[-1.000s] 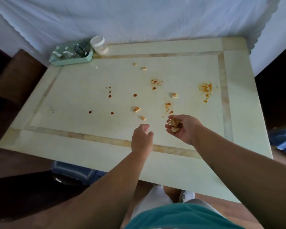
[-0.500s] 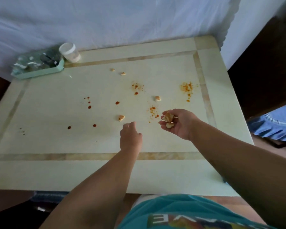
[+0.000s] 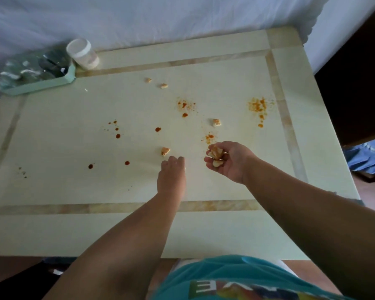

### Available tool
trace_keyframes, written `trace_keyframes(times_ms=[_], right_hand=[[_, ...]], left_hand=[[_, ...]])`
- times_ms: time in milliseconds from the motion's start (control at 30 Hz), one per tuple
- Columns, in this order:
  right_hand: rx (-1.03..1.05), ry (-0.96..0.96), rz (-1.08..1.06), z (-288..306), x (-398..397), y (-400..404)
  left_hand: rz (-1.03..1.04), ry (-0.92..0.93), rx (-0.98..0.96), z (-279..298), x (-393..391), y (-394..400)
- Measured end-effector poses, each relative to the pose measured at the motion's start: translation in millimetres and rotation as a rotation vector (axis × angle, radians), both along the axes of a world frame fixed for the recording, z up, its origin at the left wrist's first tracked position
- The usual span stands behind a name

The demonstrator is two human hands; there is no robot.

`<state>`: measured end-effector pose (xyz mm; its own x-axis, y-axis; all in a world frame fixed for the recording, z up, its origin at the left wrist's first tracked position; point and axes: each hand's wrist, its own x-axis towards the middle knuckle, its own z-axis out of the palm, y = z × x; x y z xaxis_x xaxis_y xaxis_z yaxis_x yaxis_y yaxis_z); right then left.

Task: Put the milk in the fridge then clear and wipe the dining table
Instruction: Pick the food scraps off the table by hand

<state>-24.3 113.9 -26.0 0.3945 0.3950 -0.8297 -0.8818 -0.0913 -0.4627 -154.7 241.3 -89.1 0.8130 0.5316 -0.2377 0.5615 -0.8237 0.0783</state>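
Note:
On the pale dining table (image 3: 225, 230) lie bread crumbs and orange-red sauce stains (image 3: 185, 106). My right hand (image 3: 230, 162) is cupped palm-up above the table and holds several bread pieces (image 3: 216, 155). To its left, my left hand (image 3: 171, 174) is knuckles-up with its fingertips curled down onto the table, pinching at a small crumb that is hidden under them. One crumb (image 3: 165, 151) lies just beyond those fingertips. Another crumb (image 3: 216, 122) sits further back, and two more (image 3: 164, 85) lie near the far edge. No milk is in view.
A mint-green tray (image 3: 37, 86) with glassware stands at the far left corner, with a white-lidded jar (image 3: 82, 54) beside it. A white cloth (image 3: 160, 18) hangs behind the table. Blue fabric (image 3: 368, 159) lies at the right.
My left hand has reached forward and come down over the small crumb near the middle. My right hand has kept its bread pieces. The view has shifted toward the table.

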Motion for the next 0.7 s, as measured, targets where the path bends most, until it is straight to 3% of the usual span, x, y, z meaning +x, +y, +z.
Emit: trace_keyframes(times_ms=[200,333,500,700], right_hand=[[-0.018,0.042,0.040,-16,-11,19],[-0.019,0.047,0.069,-20,-12,33],[-0.058,0.008,0.123,-23,-10,49],[-0.050,0.036,0.089,-25,-6,68]], left_hand=[[-0.019,-0.077,-0.020,-3,-3,12],[0.124,-0.118,-0.074,-2,-4,17],[0.483,-0.272,-0.380,4,1,26],[0.409,-0.563,-0.610,36,16,22]])
